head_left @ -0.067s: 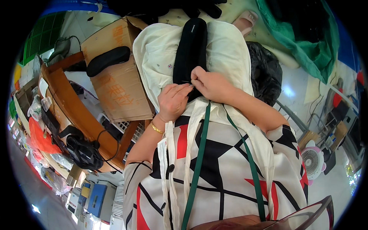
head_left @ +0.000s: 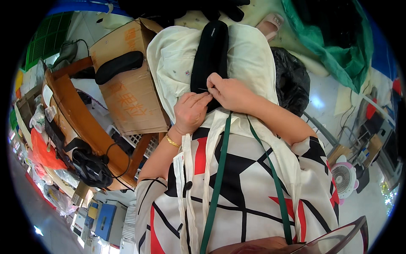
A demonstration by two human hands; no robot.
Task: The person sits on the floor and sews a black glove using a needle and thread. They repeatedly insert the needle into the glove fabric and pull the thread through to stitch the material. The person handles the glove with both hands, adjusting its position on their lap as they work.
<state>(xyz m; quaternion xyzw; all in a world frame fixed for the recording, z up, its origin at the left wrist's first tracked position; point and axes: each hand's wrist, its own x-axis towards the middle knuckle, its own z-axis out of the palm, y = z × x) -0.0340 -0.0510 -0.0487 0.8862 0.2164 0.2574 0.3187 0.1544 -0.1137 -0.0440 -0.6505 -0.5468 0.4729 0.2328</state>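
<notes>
Across my lap, on the pale cream apron (head_left: 251, 55), lies a long black fabric slip-on shoe (head_left: 210, 55), its rounded end pointing away and a small light mark near that end. My left hand (head_left: 191, 111) pinches the shoe's near end with fingers closed together. Against it, my right hand (head_left: 230, 94) is closed, thumb and forefinger pressed together just above the left fingertips. A thin, pale, needle-like sliver (head_left: 203, 89) shows at the right fingertips, over the black fabric. The hands hide the shoe's nearest part.
Left of my lap stands a cardboard box (head_left: 131, 101) with a similar black shoe (head_left: 119, 67) on it. Beyond it is a curved wooden piece of furniture (head_left: 78, 122) with a black bag. To the right are a black plastic bag (head_left: 291, 80), a green sack (head_left: 330, 51) and a small fan (head_left: 343, 180).
My right hand has shifted slightly left, and its fingertips sit a little closer to the needle-like sliver. The left hand and the shoe stay nearly in place.
</notes>
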